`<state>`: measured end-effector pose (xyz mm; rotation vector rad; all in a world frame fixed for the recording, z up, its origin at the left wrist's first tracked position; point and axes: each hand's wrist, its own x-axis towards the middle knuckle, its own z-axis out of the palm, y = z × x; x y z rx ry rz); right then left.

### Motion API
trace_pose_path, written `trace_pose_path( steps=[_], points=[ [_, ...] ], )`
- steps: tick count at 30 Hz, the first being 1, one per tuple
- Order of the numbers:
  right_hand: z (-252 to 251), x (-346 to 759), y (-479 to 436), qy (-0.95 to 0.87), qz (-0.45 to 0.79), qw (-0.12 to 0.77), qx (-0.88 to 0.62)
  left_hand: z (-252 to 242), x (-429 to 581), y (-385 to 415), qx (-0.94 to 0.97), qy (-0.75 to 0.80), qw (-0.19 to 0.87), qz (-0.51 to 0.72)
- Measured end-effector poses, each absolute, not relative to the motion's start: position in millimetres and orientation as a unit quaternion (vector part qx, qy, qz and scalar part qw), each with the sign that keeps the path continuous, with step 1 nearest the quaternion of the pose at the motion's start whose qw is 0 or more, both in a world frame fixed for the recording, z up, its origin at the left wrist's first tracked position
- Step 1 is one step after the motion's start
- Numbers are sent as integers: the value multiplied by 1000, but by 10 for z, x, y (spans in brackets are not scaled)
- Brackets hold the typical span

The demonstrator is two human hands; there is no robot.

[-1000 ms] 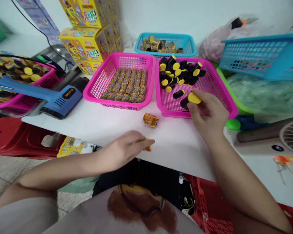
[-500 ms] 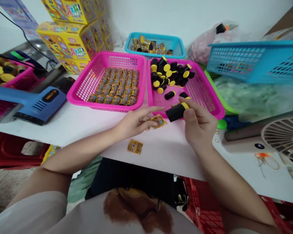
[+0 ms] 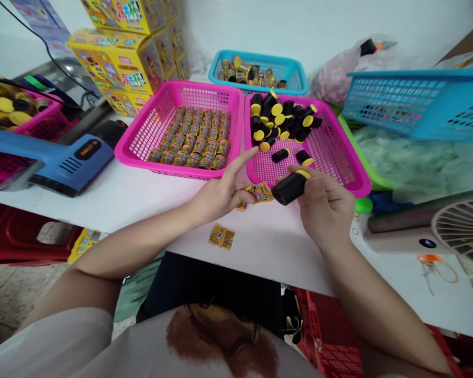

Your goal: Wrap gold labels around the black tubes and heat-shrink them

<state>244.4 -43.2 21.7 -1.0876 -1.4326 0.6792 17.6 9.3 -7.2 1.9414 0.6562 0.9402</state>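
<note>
My right hand (image 3: 326, 206) grips a black cylinder with a yellow cap (image 3: 290, 188), its black end tilted toward the left. In my left hand (image 3: 224, 197), thumb and fingers pinch a yellow printed sleeve (image 3: 260, 192), with the index finger raised. The sleeve's right end lies close to the black end of the cylinder; whether they touch I cannot tell. Another flat printed sleeve (image 3: 222, 237) rests on the white table below my left hand. Behind my hands, the right pink basket (image 3: 349, 168) holds several loose black cylinders with yellow caps (image 3: 280, 155).
A left pink basket (image 3: 122, 149) carries rows of sleeved cylinders. A blue basket (image 3: 297, 79) stands behind. Yellow boxes (image 3: 118, 63) are stacked at the back left, near a blue heat gun (image 3: 73, 163). On the right are a fan (image 3: 465, 226) and a larger blue basket (image 3: 429, 105).
The cylinder's black end has come closer to the sleeve and turned more toward me. My left index finger has lifted, and the sleeve now looks more opened. The whole view has shifted slightly.
</note>
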Motion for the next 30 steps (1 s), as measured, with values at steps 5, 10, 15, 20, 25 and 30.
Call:
trace_pose_path(
  steps=[5, 10, 15, 20, 25, 30],
  points=[
    [166, 2421, -420, -598, 350, 566, -447, -62, 180, 76, 788, 272, 399, 382],
    [262, 2398, -392, -616, 322, 558, -453, -56, 141, 67, 799, 257, 370, 399],
    [279, 2414, -371, -651, 337, 546, -405, -9, 148, 69, 798, 207, 416, 385],
    [288, 2459, -359, -662, 337, 524, -416, 57, 193, 66, 756, 151, 516, 375],
    [230, 2420, -308, -571, 439, 533, -444, 39, 174, 100, 770, 163, 500, 361],
    [237, 2372, -274, -494, 514, 544, -442, 14, 166, 126, 780, 191, 481, 352]
  ],
)
